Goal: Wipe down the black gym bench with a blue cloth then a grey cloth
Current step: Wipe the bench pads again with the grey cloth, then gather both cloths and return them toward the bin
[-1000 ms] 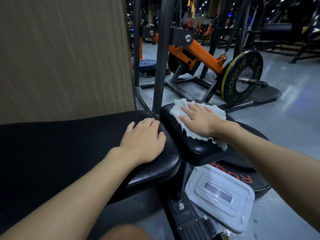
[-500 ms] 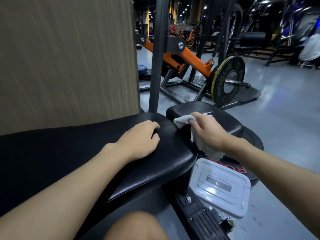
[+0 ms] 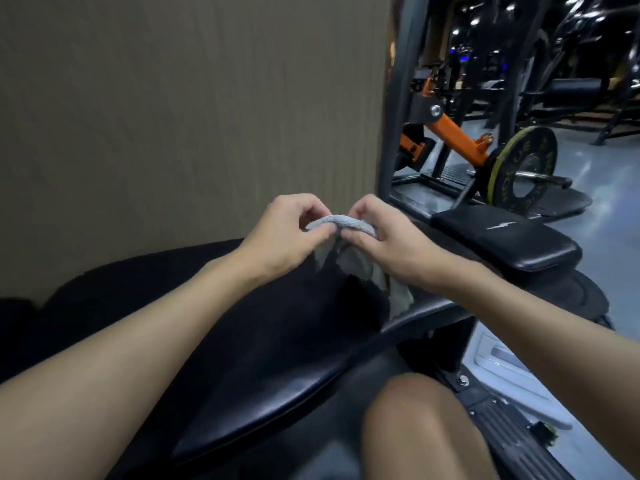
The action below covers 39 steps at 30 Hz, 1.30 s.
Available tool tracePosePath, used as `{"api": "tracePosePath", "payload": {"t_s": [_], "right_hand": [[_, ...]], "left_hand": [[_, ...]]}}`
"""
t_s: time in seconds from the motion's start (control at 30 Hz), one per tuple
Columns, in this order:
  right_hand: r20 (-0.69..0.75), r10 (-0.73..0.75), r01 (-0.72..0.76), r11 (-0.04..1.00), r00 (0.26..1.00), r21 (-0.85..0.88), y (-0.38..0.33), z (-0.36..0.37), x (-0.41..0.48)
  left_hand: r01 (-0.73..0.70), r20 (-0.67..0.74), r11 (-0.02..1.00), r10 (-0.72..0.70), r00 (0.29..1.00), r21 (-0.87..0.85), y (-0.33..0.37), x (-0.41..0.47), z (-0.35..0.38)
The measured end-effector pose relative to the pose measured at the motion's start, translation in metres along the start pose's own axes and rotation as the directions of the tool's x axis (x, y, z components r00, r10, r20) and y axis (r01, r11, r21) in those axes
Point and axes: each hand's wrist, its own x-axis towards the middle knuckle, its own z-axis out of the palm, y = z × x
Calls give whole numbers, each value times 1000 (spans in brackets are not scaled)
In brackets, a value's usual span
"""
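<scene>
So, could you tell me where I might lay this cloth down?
The long bench pad is bare below the held cloth, bordered by the wood panel. The small seat pad is bare too. Crowded: the floor by the white lid.

Two hands, left hand (image 3: 280,237), right hand (image 3: 391,244); one cloth (image 3: 341,221); two black bench pads (image 3: 277,341) (image 3: 512,244); one yellow-rimmed weight plate (image 3: 524,168).

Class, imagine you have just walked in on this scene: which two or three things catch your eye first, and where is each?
Dead centre, the left hand and right hand pinch the top edge of a pale grey terry cloth between them, over the black padded gym bench. At upper right, an orange steel lever arm and a yellow-rimmed black weight plate stand out against the dim gym.
</scene>
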Motion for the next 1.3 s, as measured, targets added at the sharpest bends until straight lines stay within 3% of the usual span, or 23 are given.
{"api": "tracePosePath", "payload": {"t_s": [0.17,0.4,0.57,0.67,0.83,0.9,0.97,1.03,1.13,1.2,1.3], "right_hand": [[239,-26,-12,987,971,160,-74,56,15],[372,-94,9,975,923,224,-161,147,35],[394,-166,90,975,904,205,-223,215,50],[323,-155,116,984,934,136,-253,256,60],[328,-14,-116,920,945,374,-299,318,68],[435,41,-287,806,899,517,-317,339,69],[569,-12,-431,640,823,637,-331,354,68],[624,-77,-485,559,778,673,-338,365,65],[598,-106,-406,640,794,652,-345,385,57],[527,-26,-369,685,849,628,-346,399,57],[450,68,-353,727,891,589,-342,417,58]], "left_hand": [[15,-103,989,0,995,148,-20,-50,-103],[137,-181,966,-98,979,217,-51,-133,-225],[230,-336,963,-172,926,140,-70,-198,-287],[281,-449,953,-206,870,108,-82,-234,-318],[326,-533,935,-207,820,138,-97,-280,-358],[350,-536,922,-215,816,163,-102,-291,-368],[362,-535,917,-224,814,167,-106,-300,-372],[360,-522,920,-235,820,153,-109,-309,-373],[358,-480,930,-278,832,81,-110,-327,-372],[356,-471,933,-289,833,58,-112,-341,-375],[460,-618,880,-298,728,117,-137,-359,-399]]}}
